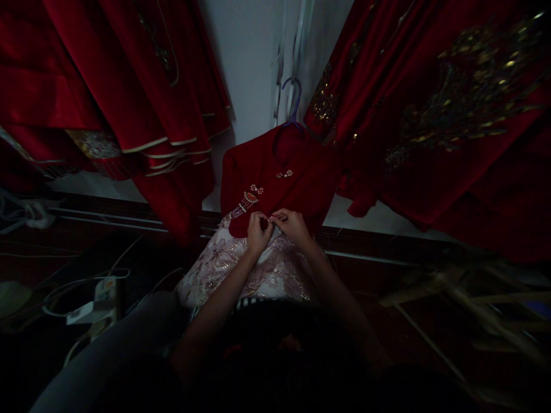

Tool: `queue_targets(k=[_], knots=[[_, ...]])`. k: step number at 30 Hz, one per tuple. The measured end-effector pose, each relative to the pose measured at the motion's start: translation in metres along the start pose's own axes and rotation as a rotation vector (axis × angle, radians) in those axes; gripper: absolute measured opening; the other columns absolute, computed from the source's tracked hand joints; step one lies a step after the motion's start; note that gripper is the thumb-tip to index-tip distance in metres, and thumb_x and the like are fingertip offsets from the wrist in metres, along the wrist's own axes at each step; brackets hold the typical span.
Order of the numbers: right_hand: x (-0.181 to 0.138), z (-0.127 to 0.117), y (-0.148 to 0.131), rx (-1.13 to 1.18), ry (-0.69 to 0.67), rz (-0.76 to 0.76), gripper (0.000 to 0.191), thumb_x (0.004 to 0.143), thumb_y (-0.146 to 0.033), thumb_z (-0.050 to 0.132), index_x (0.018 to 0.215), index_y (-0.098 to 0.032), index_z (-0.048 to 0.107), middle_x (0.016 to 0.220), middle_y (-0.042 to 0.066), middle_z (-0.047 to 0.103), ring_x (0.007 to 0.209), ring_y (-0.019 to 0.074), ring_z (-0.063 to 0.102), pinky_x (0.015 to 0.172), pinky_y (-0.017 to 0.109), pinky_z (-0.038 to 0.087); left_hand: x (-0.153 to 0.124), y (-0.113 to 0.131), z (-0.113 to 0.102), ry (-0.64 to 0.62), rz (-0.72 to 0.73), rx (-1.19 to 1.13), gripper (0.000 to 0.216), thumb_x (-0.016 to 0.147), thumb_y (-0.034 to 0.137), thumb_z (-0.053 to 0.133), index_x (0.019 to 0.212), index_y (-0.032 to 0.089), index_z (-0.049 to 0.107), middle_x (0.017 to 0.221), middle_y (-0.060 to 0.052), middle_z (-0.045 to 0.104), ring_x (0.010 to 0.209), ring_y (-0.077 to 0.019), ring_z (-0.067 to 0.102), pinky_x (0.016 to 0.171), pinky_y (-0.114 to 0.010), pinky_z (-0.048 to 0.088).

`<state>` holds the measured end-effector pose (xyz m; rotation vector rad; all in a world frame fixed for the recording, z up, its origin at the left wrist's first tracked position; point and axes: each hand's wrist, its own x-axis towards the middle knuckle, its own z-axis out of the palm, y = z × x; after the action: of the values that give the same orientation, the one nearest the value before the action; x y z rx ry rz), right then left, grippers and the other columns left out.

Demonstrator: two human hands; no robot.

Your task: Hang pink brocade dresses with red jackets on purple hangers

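A red child-sized jacket [253,158] hangs in front of me on a purple hanger [298,102]. Its chest carries a small beaded fastener [284,174], and a hanging beaded ornament [248,199] is on the left side. At the lower front edge of the jacket, my left hand [259,232] and my right hand [293,225] meet with fingertips pinched together. Between them shows a small pale beaded fastener [270,219], partly covered by the fingers. Below the hands spreads a white and pink patterned skirt [228,258].
Red garments with pale piping [150,115] hang at the left. On the right hangs a red garment with gold sequins [465,86]. A power strip [105,295] with cables lies at lower left. A wooden frame [465,298] stands at lower right. The room is dim.
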<state>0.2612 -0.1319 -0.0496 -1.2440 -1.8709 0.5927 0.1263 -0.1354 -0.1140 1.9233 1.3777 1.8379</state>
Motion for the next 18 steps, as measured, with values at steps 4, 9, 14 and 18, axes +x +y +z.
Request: queue_targets(k=[4,9,14,18], knots=[[-0.0001,-0.0006,-0.0004,0.015,-0.008,-0.01,0.012,0.081,-0.027,0.064,0.089,-0.02,0.07,0.085,0.003,0.075,0.072,0.0133,0.07,0.069,0.023,0.054,-0.0006,-0.0017,0.0002,0.018,-0.006,-0.005,0.012,0.082,0.02,0.06,0.089,0.02,0.05,0.092,-0.004,0.052,0.09,-0.0169,0.052,0.083,-0.031,0.045],[0.0001,-0.0005,0.0009,0.016,0.006,-0.015,0.012,0.081,-0.028,0.064,0.089,-0.02,0.069,0.085,0.003,0.075,0.071,0.0133,0.069,0.068,0.024,0.054,-0.0019,-0.0017,0.0004,0.072,0.017,-0.004,0.009,0.084,0.022,0.058,0.092,0.02,0.055,0.1,-0.006,0.054,0.099,-0.0179,0.053,0.09,-0.034,0.045],[0.0004,0.001,0.0025,0.035,0.027,-0.007,0.011,0.081,-0.026,0.064,0.088,-0.018,0.069,0.083,0.003,0.074,0.071,0.0137,0.069,0.068,0.024,0.054,-0.003,0.0019,-0.0014,0.124,0.032,0.07,0.005,0.085,0.02,0.057,0.089,0.02,0.061,0.107,-0.008,0.052,0.107,-0.0198,0.049,0.096,-0.038,0.042],[0.0005,0.0014,0.0026,0.052,0.025,-0.014,0.012,0.08,-0.026,0.064,0.088,-0.019,0.069,0.084,0.003,0.074,0.071,0.0137,0.069,0.068,0.024,0.054,-0.0037,0.0011,-0.0011,0.151,0.029,0.122,0.007,0.082,0.021,0.061,0.089,0.02,0.062,0.105,-0.008,0.049,0.106,-0.0206,0.048,0.095,-0.039,0.041]])
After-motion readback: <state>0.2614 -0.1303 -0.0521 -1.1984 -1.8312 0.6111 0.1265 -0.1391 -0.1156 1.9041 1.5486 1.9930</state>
